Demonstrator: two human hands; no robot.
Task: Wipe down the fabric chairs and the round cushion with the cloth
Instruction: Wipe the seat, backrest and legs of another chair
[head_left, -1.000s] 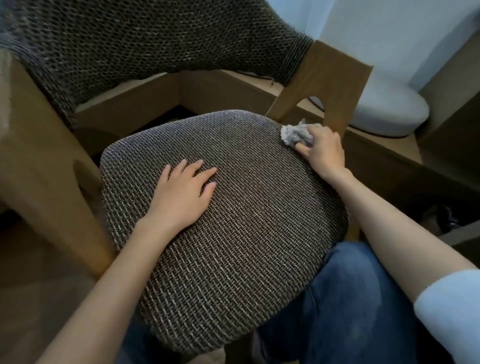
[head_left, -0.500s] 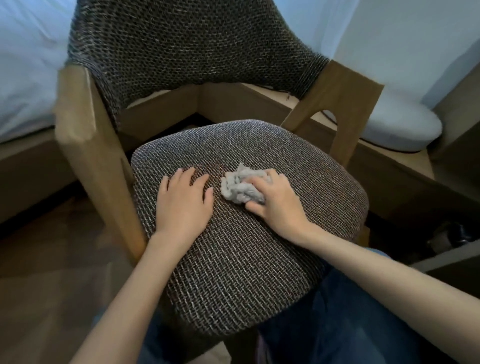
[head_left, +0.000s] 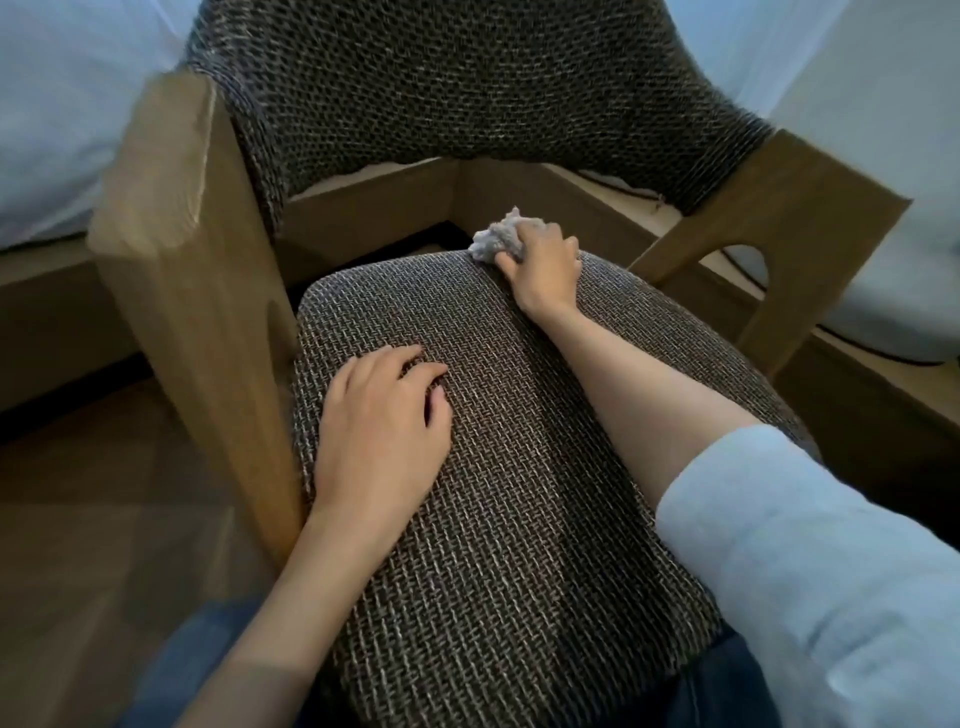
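A brown woven fabric chair seat (head_left: 519, 519) fills the middle of the head view, with its curved woven backrest (head_left: 467, 88) above. My right hand (head_left: 545, 270) grips a crumpled grey cloth (head_left: 496, 240) at the back edge of the seat. My left hand (head_left: 379, 421) rests palm down on the left part of the seat, fingers slightly bent, holding nothing. Part of a pale round cushion (head_left: 883, 327) shows at the right edge behind the chair's wooden armrest.
Wooden armrests stand at the left (head_left: 192, 270) and right (head_left: 769, 249) of the seat. A low wooden platform (head_left: 857, 415) runs behind and to the right. White bedding (head_left: 67, 114) lies at the upper left. Wooden floor (head_left: 104, 545) is at the lower left.
My right hand has carried the cloth from the middle of the seat to its back edge. My left hand stays on the seat, its fingers now more bent.
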